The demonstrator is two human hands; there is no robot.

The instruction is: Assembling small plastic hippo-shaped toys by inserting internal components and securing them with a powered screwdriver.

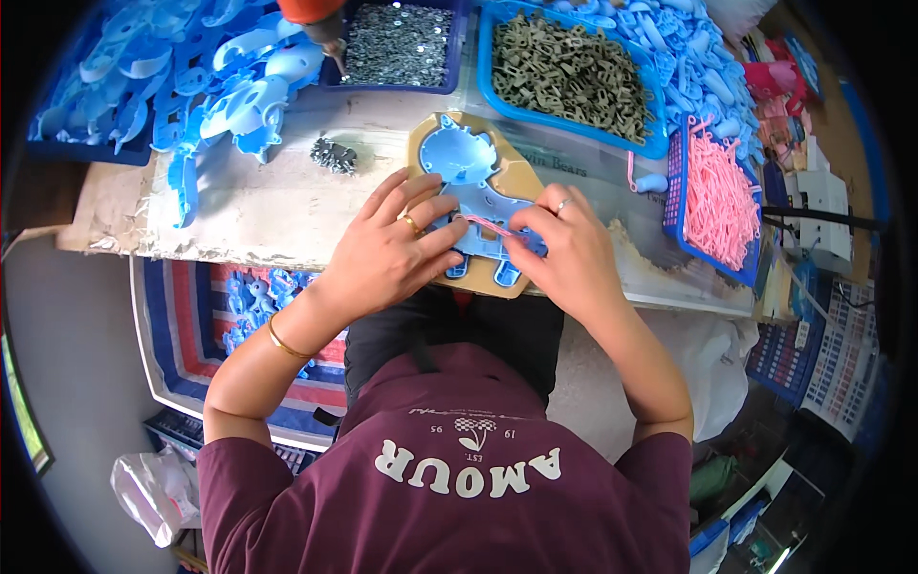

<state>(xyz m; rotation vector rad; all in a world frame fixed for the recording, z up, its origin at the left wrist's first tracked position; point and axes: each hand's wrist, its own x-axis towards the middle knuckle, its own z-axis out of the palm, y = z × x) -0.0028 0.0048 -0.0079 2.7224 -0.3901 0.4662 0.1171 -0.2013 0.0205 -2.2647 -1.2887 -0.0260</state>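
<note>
A light-blue plastic shell half, shaped like a small animal (461,156), lies hollow side up in a tan fixture (427,134) at the table's front edge. Across its lower body stretches a pink strap (490,227), between my two hands. My right hand (564,251) pinches the strap between thumb and forefinger. At the strap's other end, my left hand (397,244) has its fingertips closed in on it over the shell. Just what lies under those fingertips is hidden.
Behind the fixture stand a bin of small silver screws (397,43) and a blue tray of dull metal clips (571,77). Pink straps fill a basket (717,196) at right. Blue shells (249,96) pile up at left. An orange-bodied screwdriver (311,11) hangs above; loose screws (333,155) lie beneath it.
</note>
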